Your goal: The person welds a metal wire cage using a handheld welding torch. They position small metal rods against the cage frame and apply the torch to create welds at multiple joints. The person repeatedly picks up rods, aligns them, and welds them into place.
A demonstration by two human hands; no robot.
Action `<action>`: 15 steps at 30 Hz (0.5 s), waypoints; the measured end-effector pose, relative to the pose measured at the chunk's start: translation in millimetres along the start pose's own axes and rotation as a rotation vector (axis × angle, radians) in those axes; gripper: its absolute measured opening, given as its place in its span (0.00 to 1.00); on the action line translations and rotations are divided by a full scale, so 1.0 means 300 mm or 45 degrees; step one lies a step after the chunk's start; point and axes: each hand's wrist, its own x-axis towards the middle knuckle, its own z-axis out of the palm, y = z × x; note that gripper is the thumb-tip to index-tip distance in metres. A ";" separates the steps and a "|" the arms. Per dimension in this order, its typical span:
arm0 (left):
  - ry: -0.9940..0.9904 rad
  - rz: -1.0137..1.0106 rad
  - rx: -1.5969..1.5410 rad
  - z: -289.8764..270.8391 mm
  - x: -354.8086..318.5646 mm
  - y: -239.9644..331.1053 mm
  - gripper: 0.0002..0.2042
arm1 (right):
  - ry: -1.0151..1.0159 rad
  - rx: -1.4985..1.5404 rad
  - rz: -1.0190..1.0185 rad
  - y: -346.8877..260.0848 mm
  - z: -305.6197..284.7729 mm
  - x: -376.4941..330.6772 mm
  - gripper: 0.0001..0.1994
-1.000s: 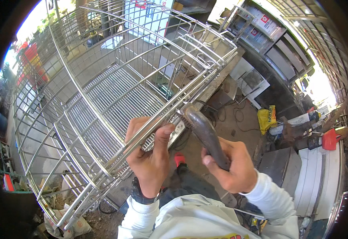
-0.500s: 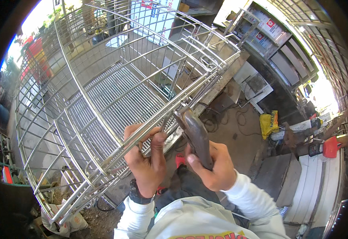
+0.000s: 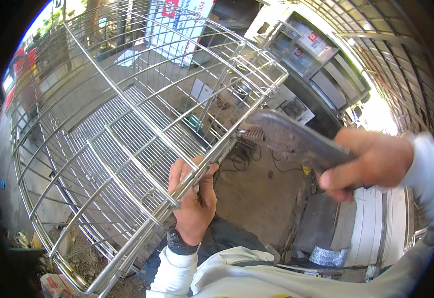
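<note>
A large, shiny wire cage (image 3: 142, 140) with a slatted base fills the left and middle of the view. Around its near rim my left hand (image 3: 192, 198) is closed, thumb and fingers pinching the wires close to a corner. My right hand (image 3: 370, 161) is closed on the handle of a dark metal tool (image 3: 296, 141), pliers-like, with a row of teeth near its head. The tool's head lies at the cage rim, to the right of and above my left hand; whether it touches the wire I cannot tell.
Behind the cage stands a white printed sheet (image 3: 177, 32). Metal cabinets (image 3: 316, 62) line the far right, with a white panel (image 3: 375, 223) and dark boxes (image 3: 316, 223) nearer. Cables (image 3: 241, 159) lie on the brown floor (image 3: 256, 198).
My right hand has swung out to the right and up with the tool, which now lies more level. The cage has shifted slightly in view. My left hand still grips the rim.
</note>
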 end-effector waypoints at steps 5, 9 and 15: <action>-0.048 -0.114 -0.016 0.034 -0.029 0.001 0.03 | 0.027 -0.245 0.371 -0.121 -0.042 -0.034 0.14; -0.020 -0.018 -0.025 0.004 0.005 -0.004 0.02 | 0.165 -0.228 0.155 -0.069 -0.002 -0.026 0.15; -0.102 -0.022 -0.004 -0.018 0.025 0.004 0.03 | 0.660 0.329 -0.638 0.222 0.333 0.226 0.15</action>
